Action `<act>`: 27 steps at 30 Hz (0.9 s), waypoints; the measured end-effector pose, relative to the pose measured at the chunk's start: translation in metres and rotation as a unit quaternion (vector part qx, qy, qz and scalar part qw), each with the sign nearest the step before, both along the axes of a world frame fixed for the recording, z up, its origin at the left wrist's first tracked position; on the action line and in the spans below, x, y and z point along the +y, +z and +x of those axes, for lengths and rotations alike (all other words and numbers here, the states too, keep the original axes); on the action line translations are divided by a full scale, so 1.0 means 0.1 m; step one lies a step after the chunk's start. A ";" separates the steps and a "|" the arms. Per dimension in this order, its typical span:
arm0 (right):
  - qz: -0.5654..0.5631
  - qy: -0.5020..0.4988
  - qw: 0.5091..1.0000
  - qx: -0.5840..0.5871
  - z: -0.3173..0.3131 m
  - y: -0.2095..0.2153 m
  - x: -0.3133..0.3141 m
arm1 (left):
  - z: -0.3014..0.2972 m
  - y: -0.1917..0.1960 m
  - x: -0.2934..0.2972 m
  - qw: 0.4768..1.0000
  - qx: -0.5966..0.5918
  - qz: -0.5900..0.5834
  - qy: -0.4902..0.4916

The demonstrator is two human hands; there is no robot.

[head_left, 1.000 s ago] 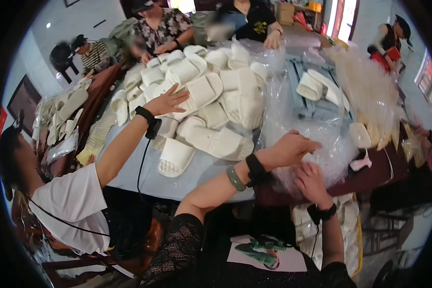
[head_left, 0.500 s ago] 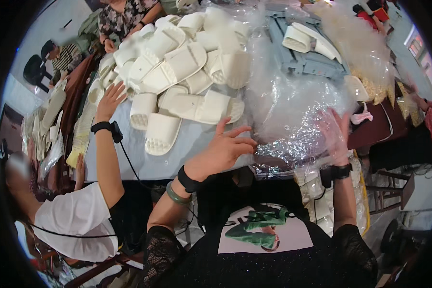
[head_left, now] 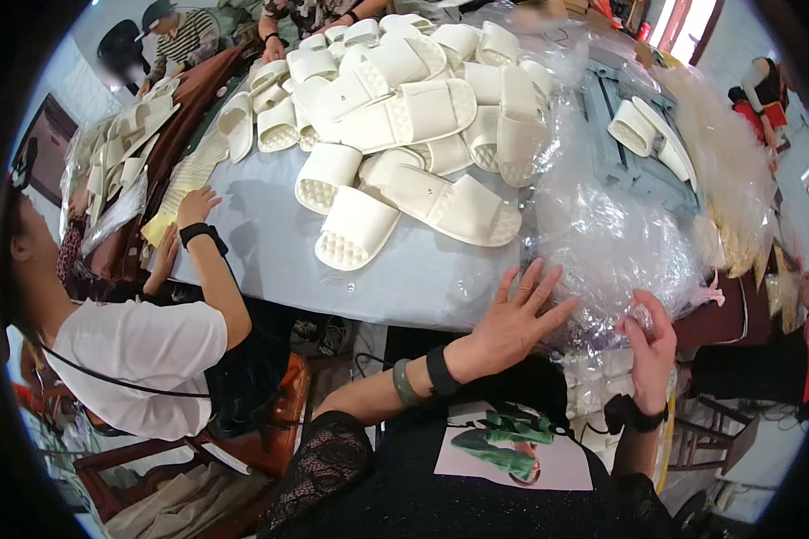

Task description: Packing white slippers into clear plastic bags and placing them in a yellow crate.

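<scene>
My left hand [head_left: 512, 328] lies with fingers spread at the near edge of a heap of clear plastic bags [head_left: 625, 229]. It is open and grips nothing. To its right, my right hand [head_left: 652, 355] has its thumb and fingers curled round the near edge of a clear bag; the thin film is hard to make out between them. Left of the bags is a large pile of cream slippers [head_left: 404, 117] with studded footbeds. Closest to my left hand among them is a slipper lying on its own [head_left: 476, 211] at the pile's front right.
A grey-blue plastic crate-like piece [head_left: 593, 117] carries a pair of slippers [head_left: 652, 135] beyond the bags. On my left, a co-worker in a white top [head_left: 144, 359] rests a hand [head_left: 193, 207] on the grey-covered table [head_left: 270, 234]. Brown chairs [head_left: 719, 431] stand at the right.
My view has swung left, so the pile sits further right. My left hand has come to the bags' near edge. My right hand has drawn back from under the film, its fingers now curled.
</scene>
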State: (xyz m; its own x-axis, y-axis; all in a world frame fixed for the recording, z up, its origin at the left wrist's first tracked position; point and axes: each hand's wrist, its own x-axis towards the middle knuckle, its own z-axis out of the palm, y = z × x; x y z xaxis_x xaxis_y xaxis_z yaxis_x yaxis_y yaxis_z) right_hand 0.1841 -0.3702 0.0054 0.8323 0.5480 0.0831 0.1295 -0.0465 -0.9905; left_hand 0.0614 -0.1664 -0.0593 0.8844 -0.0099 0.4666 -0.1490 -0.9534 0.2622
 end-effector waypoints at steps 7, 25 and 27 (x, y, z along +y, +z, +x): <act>-0.029 0.040 0.994 -0.102 0.04 0.18 -0.11 | -0.12 0.47 0.85 0.982 -0.117 -0.141 0.051; -0.048 0.060 0.993 -0.090 0.27 -0.66 -0.23 | 0.80 0.74 2.68 0.727 -0.198 -0.652 0.090; -0.011 0.043 0.997 -0.069 0.25 -0.52 -0.24 | 0.76 0.94 2.33 0.715 -0.206 -0.666 0.060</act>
State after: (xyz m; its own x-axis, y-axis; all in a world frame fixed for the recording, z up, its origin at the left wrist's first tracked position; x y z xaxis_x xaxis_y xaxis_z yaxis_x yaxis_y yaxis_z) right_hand 0.2095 -0.3944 -0.0462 0.7632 0.6206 0.1799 0.2684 -0.0513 -0.9619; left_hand 0.1372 0.0663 0.0346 0.6269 0.7495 0.2128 -0.4128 0.0878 0.9066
